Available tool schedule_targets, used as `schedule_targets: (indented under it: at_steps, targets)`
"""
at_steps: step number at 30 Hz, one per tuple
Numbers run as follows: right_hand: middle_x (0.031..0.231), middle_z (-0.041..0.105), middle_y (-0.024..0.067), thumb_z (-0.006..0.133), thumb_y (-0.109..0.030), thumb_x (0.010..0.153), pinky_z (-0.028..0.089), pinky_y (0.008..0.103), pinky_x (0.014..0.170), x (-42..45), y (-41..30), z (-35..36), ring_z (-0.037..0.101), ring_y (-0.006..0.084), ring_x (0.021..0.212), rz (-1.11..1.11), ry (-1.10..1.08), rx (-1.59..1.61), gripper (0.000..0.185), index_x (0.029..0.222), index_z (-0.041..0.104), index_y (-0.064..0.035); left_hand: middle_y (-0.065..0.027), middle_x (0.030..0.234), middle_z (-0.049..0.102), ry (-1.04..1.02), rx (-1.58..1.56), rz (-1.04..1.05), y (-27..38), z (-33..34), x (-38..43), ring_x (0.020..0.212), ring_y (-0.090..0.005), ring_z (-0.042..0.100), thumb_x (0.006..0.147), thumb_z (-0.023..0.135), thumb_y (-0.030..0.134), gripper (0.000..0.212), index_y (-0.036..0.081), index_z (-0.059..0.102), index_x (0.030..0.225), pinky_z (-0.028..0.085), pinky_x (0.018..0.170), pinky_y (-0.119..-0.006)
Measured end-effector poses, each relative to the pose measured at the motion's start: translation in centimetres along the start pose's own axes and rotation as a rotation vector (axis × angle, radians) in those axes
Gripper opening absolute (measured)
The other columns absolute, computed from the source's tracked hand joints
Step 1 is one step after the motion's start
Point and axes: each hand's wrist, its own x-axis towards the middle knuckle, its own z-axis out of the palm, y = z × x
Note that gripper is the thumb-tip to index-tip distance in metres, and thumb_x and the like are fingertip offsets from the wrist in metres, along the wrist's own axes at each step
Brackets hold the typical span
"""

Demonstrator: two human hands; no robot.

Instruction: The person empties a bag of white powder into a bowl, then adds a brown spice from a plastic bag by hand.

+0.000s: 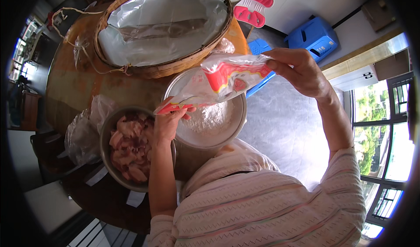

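Note:
Between my hands a red and clear plastic bag is stretched above a round metal bowl that holds white powder. My right hand pinches the bag's upper right end between thumb and fingers. Its lower left end is gripped by my left hand, at the left edge of the powder bowl. Cut pieces of raw meat fill a deeper metal bowl, partly hidden behind my left forearm.
A wicker basket lined with plastic sheeting stands on the round wooden table. Crumpled clear plastic bags lie left of the meat bowl. Beyond the table are a blue plastic stool and a pink and white seat.

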Motion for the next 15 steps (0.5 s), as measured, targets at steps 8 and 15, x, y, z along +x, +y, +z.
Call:
schedule_targets:
  at_steps: [8, 15]
  targets:
    - [0.077, 0.064, 0.0036, 0.057, -0.014, 0.086, 0.047, 0.0203, 0.052, 0.0, 0.9, 0.2, 0.054, 0.005, 0.06, 0.132, 0.021, 0.094, 0.02, 0.103, 0.063, -0.0025, -0.0089, 0.086, 0.064, 0.034, -0.107, 0.063, 0.1, 0.7, 0.2, 0.074, -0.0153, 0.062, 0.079, 0.059, 0.0, 0.017, -0.002, 0.057, 0.096, 0.049, 0.057, -0.024]
    - [0.075, 0.065, 0.0042, 0.063, -0.012, 0.082, 0.048, 0.0211, 0.057, 0.1, 1.5, -0.2, 0.058, 0.0066, 0.063, 0.149, 0.016, 0.048, 0.016, 0.095, 0.065, -0.0026, -0.0069, 0.085, 0.064, 0.009, -0.056, 0.068, 0.3, 0.8, 0.8, 0.074, -0.0139, 0.062, 0.081, 0.061, 0.007, 0.017, 0.0, 0.059, 0.096, 0.049, 0.056, -0.024]
